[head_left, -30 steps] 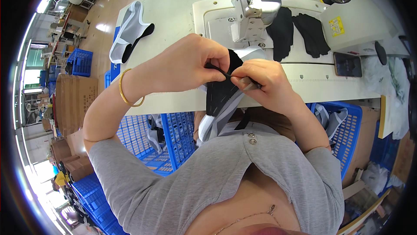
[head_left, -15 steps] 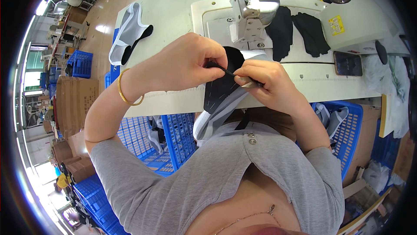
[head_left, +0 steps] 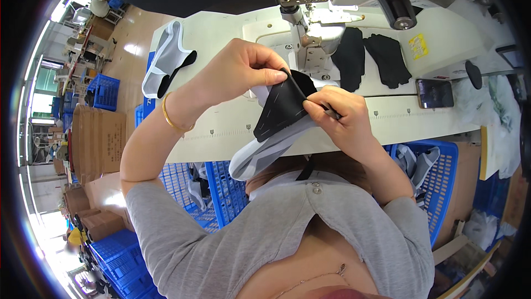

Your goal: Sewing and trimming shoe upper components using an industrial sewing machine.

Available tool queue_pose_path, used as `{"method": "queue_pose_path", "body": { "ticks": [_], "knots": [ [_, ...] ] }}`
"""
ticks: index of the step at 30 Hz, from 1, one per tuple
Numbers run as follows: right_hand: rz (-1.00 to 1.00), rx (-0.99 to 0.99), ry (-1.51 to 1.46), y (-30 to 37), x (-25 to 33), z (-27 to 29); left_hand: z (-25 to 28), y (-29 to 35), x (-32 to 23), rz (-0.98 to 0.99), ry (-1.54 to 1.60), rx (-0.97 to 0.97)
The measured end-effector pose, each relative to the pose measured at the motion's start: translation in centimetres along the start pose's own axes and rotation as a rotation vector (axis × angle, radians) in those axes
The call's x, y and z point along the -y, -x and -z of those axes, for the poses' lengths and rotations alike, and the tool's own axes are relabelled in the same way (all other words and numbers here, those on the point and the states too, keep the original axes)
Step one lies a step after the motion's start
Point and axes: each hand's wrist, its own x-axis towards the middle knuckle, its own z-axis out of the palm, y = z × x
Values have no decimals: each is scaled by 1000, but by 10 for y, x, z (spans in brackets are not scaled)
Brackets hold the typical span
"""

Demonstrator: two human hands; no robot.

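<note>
A sewn fabric piece [head_left: 281, 108] in black, grey and white hangs between my hands over the table's front edge. My left hand [head_left: 243, 69] is closed, pinching the upper black edge between thumb and fingertips. My right hand [head_left: 340, 112] pinches the same black edge a little lower on the right. Tucked in my right fingers is a small dark tool [head_left: 331, 111], mostly hidden, so its kind is unclear. The grey and white end of the fabric slants down toward my lap. Just beyond my hands stands the sewing machine [head_left: 315, 39].
A similar fabric piece [head_left: 168, 61] lies on the left of the table [head_left: 221, 138]. Black gloves [head_left: 387, 60] and a phone [head_left: 435, 94] lie at the right. Blue baskets [head_left: 227, 191] with fabric pieces stand below; another blue basket [head_left: 442, 188] is at my right.
My hands have moved apart along the black edge, leaving it stretched between them. The fabric's black face now shows more openly, and its lower end has swung left. The head view has shifted slightly.
</note>
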Motion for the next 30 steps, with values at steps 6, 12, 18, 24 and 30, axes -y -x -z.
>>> {"method": "queue_pose_path", "body": {
  "ticks": [6,12,18,24,30],
  "knots": [
    [-79,-162,-78,-11,3,1,8,-27,-5,-88,-27,-44],
    [-211,-259,-201,-28,0,3,15,-48,-5,-86,162,-147],
    [-286,-284,-291,-38,-1,8,15,-62,1,-85,290,-219],
    [-292,-301,-316,-40,-4,8,14,-62,-9,45,302,-201],
    [-279,-325,-299,-36,-6,8,7,-60,-10,115,167,-336]
  ]
}}
